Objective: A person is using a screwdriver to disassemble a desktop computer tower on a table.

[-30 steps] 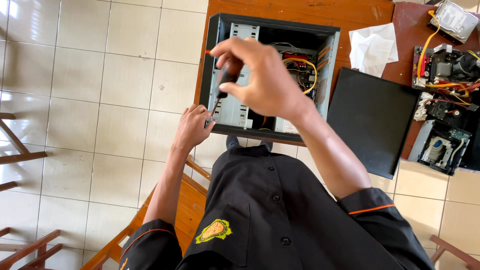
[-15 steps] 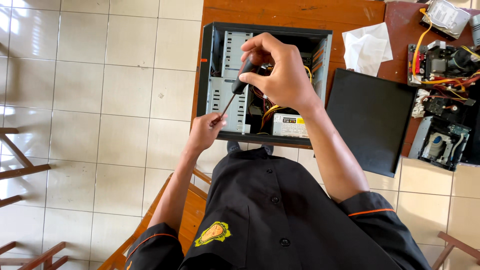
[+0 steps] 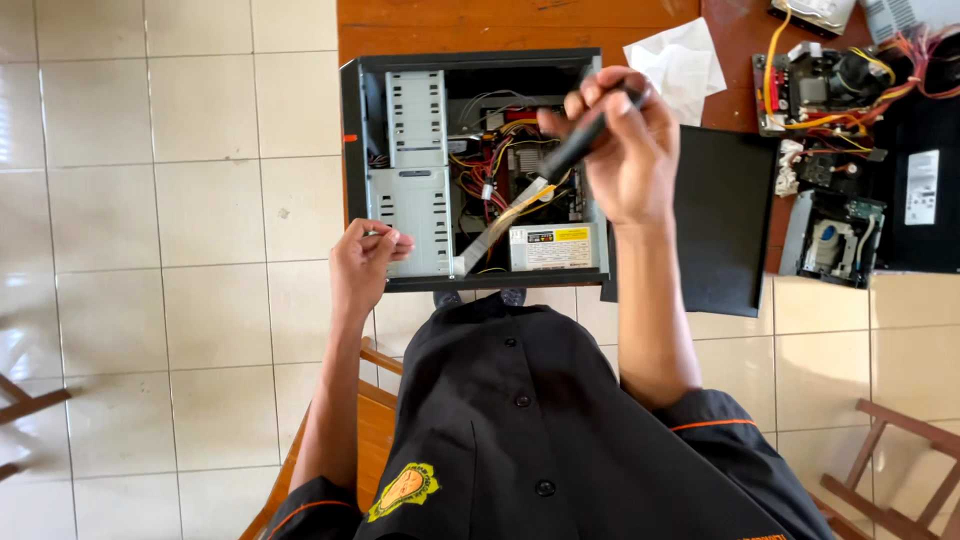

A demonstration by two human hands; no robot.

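The open computer case (image 3: 480, 170) lies on its side at the near edge of the wooden worktop (image 3: 500, 25), with its side panel (image 3: 725, 225) removed and resting just beside it on the right. Inside the case, the drive cage, a tangle of coloured wiring and the power supply unit (image 3: 550, 247) remain in place.

The right hand (image 3: 625, 150) is raised above the case interior. Its grip is closed around the black handle of a screwdriver (image 3: 540, 185); the shaft slants down and to the left, and the tip hangs over the lower front of the case, near the drive cage. Whether the tip touches anything cannot be determined.

The left hand (image 3: 365, 262) rests at the near left corner of the case. Its fingers are curled narrow; whether they pinch a small part cannot be told.

Judged from this layout, disassembly is partly complete: the panel is off and other removed components (image 3: 830, 150) lie well apart on the right of the worktop, beside a white paper (image 3: 685, 60). The internal units still await removal.
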